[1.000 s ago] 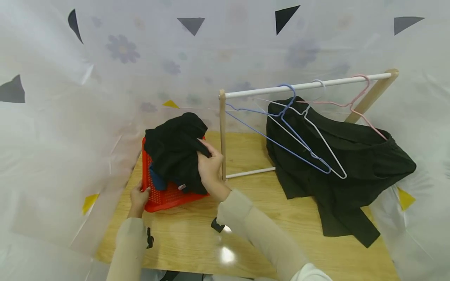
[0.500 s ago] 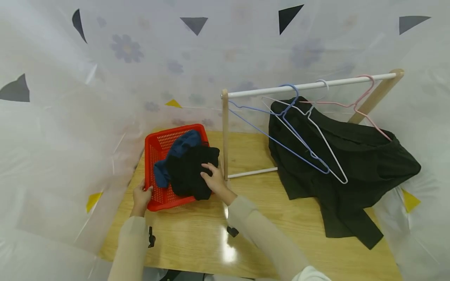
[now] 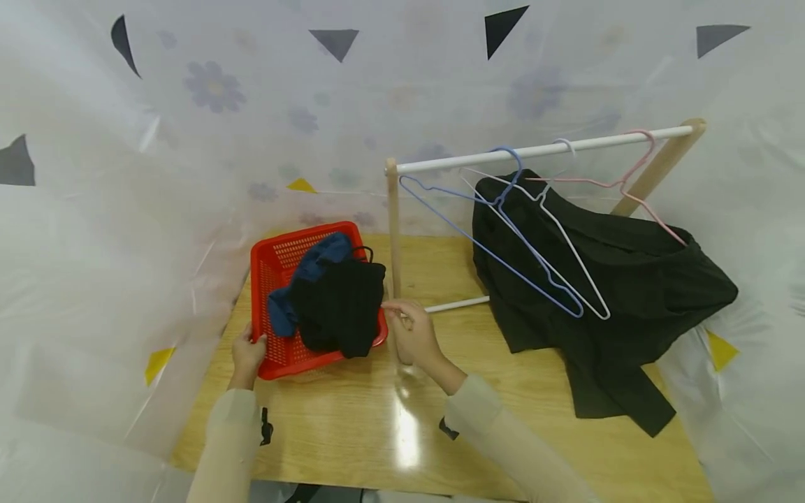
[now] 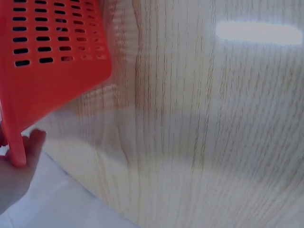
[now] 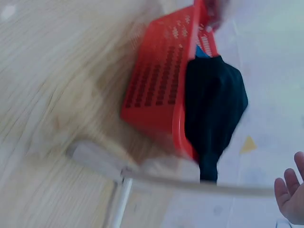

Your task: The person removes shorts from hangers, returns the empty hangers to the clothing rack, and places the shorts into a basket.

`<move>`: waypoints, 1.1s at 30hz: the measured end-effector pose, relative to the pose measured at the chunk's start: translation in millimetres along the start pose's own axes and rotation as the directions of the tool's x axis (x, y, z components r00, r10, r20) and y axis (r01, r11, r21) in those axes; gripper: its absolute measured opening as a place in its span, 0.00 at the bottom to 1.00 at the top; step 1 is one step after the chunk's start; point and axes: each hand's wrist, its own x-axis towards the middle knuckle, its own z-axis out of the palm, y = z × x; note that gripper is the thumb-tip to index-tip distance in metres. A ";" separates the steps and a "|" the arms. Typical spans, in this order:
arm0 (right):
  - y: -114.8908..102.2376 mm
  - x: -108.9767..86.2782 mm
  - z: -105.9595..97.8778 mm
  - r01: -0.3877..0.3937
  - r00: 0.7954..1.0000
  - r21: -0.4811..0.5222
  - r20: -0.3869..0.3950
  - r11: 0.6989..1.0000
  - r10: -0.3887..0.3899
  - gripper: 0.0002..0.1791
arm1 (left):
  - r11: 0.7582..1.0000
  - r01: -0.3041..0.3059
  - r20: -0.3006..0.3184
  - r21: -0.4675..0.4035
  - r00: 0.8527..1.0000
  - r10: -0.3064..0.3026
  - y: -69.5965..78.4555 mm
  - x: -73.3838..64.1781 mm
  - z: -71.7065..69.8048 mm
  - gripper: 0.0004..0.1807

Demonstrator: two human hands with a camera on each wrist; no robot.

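My left hand (image 3: 247,353) grips the near left corner of a red plastic basket (image 3: 293,362); in the left wrist view, fingers and thumb are on either side of its rim. A black garment (image 3: 346,300) lies in the basket over a blue garment (image 3: 325,257) and hangs over the right rim. My right hand (image 3: 414,339) is raised just right of the basket, by the rack's left post, its fingers partly bent and holding nothing. In the right wrist view the same hand (image 5: 292,197) appears at the right edge, apart from the garments.
A clothes rack with a white bar (image 3: 465,163) and wooden posts (image 3: 394,230) stands on the wooden table (image 3: 327,433). It carries a blue hanger (image 3: 503,204), a white hanger (image 3: 569,237) and a pink hanger (image 3: 622,185). Black trousers (image 3: 604,293) hang at the right.
My right hand has let go of the black garment, which has dropped lower and farther right in the basket. The hand has then moved right and toward me. The left hand stays on the rim.
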 end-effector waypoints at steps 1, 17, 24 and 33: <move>0.3 -3.3 -7.9 0.019 1.000 -0.016 -0.025 1.000 -0.019 0.08 | 0.999 -0.024 -0.020 0.034 0.999 0.025 2.1 -1.1 1.5 0.31; 23.1 -73.0 -123.9 0.146 0.918 -0.275 -0.320 0.950 -0.234 0.12 | 0.829 -0.559 -0.199 0.007 0.812 0.549 80.7 -18.9 58.2 0.30; 13.8 -65.6 -178.1 0.243 0.792 -0.365 -0.460 0.899 -0.401 0.09 | 0.681 -0.723 -0.071 -0.114 0.690 0.720 135.6 -37.4 87.9 0.34; -38.4 -29.9 -234.7 0.143 0.650 -0.444 -0.632 0.884 -0.423 0.07 | 0.621 -0.722 0.043 -0.306 0.641 0.766 204.5 -77.3 117.7 0.39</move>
